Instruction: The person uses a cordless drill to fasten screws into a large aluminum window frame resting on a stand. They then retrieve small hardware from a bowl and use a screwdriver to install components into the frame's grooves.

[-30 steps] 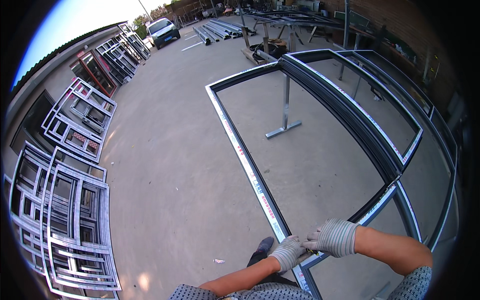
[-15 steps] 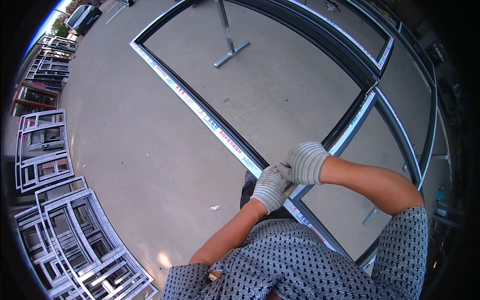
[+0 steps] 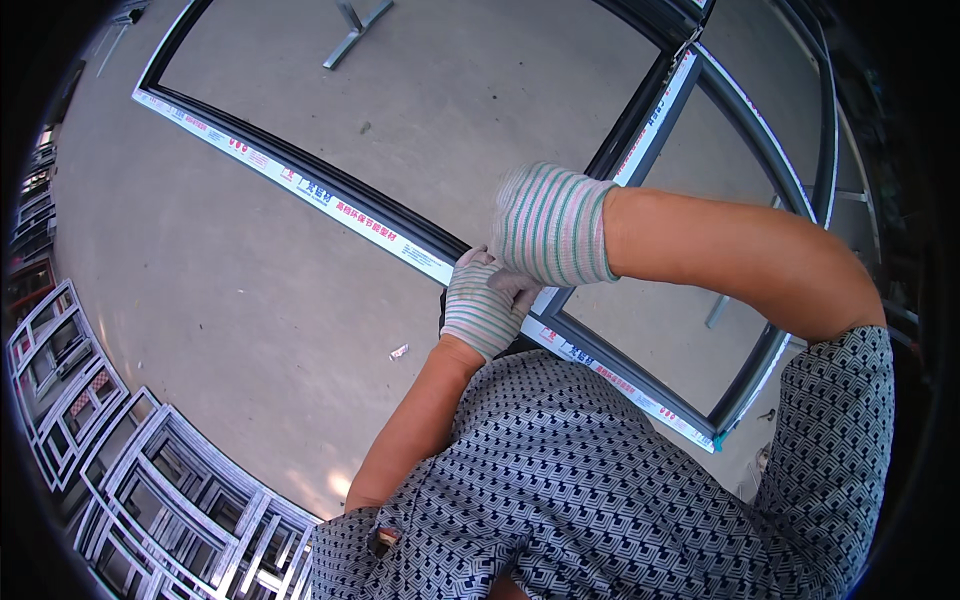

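A large dark metal window frame (image 3: 590, 352) with white printed film strips along its bars stretches in front of me. My left hand (image 3: 478, 308), in a striped knit glove, is closed at the joint where a crossbar meets the near bar. Whatever its fingers hold is hidden. Just above and to the right, my right hand (image 3: 553, 225) wears a matching glove and is curled into a fist, slightly blurred at the knuckles. The right fingers point away and down, so anything in them is out of sight. Both hands are close together over the joint.
Several bare metal frames (image 3: 190, 490) are stacked on the floor at the lower left. A metal stand foot (image 3: 358, 38) shows through the far opening. A small scrap (image 3: 399, 352) lies on the concrete floor (image 3: 240, 290). More frame bars (image 3: 826, 140) curve along the right.
My view has turned, so the frame now appears lower and farther left. The right hand has lifted a little from the joint; the left hand stays at it.
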`<state>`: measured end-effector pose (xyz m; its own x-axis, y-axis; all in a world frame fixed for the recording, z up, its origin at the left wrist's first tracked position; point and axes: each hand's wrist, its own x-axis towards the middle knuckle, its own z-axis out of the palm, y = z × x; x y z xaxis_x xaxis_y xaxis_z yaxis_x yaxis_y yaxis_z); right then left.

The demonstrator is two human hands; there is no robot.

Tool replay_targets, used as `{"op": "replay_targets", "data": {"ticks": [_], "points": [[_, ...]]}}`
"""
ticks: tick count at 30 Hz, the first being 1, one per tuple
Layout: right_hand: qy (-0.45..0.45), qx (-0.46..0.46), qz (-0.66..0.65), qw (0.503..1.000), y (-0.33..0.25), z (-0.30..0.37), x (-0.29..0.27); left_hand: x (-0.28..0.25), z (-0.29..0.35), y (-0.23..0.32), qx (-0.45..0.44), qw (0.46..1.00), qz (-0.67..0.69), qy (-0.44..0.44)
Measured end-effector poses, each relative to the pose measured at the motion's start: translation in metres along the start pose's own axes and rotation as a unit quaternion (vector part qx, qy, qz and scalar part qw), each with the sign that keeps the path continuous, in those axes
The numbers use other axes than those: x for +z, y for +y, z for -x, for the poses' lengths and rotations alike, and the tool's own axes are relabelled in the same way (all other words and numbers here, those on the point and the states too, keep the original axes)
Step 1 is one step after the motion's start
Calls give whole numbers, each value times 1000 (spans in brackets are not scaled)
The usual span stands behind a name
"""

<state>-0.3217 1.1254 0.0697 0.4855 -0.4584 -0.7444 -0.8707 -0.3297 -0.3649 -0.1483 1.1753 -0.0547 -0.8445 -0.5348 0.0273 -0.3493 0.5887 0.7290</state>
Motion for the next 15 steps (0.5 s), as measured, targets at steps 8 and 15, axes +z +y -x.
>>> {"op": "replay_targets", "data": {"ticks": [8,15], "points": [[61,5,-50,997,10,11,15,-9,-9,11,2,999,-16,-32],[93,-119,-57,987,19,25,16,-3,-2,-3,43,999,1,9]]}}
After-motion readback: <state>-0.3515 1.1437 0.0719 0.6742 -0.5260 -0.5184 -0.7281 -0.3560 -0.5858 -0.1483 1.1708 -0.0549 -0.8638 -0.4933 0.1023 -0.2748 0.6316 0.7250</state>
